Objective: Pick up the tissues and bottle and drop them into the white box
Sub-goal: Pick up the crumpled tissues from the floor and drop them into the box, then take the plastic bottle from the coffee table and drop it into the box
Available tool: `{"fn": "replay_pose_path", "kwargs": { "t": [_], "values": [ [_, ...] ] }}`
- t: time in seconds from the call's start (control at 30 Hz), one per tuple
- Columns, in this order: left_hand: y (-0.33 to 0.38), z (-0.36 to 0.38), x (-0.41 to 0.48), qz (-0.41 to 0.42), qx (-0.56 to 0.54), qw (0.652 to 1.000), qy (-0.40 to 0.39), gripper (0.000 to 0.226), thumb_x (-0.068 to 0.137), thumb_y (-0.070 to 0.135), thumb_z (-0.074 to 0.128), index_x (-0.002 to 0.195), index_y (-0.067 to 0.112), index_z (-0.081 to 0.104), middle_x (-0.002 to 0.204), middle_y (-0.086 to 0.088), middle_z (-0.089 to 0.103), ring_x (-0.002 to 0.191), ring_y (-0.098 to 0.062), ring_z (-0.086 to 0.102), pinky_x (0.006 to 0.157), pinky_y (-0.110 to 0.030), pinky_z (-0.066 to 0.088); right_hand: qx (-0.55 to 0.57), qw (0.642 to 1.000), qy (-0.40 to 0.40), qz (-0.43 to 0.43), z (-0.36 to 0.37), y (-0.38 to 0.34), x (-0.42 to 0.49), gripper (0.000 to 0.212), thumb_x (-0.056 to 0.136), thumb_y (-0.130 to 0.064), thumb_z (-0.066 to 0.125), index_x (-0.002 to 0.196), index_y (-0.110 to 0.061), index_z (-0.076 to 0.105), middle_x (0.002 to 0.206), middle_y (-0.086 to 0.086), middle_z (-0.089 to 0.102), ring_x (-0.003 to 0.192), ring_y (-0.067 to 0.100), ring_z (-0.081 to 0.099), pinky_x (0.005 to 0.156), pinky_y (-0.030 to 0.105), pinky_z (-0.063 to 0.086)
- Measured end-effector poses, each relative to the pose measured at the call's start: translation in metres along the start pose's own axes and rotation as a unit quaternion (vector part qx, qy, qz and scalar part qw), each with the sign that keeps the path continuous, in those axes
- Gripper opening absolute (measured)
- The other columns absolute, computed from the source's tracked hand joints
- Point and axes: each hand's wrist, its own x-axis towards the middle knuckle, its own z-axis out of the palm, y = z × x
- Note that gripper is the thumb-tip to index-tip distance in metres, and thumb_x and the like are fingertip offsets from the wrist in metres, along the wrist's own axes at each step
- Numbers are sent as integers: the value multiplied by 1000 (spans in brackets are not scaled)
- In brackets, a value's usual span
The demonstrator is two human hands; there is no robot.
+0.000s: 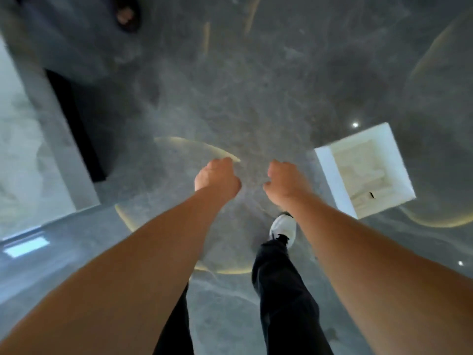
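The white box (330, 172) stands open on the grey floor at the right, with pale crumpled tissue-like contents and a small dark speck inside. My left hand (216, 176) and my right hand (285, 184) hang side by side over the floor, left of the box. Both hands are curled with the fingers closed and turned away from me; nothing shows in either. I see no bottle or loose tissue on the floor. The view is blurred.
Polished grey marble floor (256, 85) with round light reflections. My right foot in a white shoe (282, 228) steps forward below my hands. A pale wall and dark doorway (76, 124) lie at the left. Another person's sandalled foot (128, 16) is at the top left.
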Motion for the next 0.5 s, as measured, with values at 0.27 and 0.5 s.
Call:
{"fn": "replay_pose_path", "kwargs": {
  "t": [0.27,0.5],
  "values": [
    [-247,-3,-23,-84,-77,993,10,26,74,21,46,95,21,62,103,-8,63,92,-35,62,71,-36,48,-122,989,-33,-70,100,-172,-4,22,79,-21,61,99,-12,63,104,14,68,99,33,64,80,33,51],
    [-409,-20,-28,-136,-151,977,62,22,74,17,44,89,20,60,97,-8,61,90,-36,61,66,-34,43,-183,969,-66,-155,189,-339,1,19,80,-22,60,97,-14,59,106,14,66,100,34,61,78,35,49]
  ]
}}
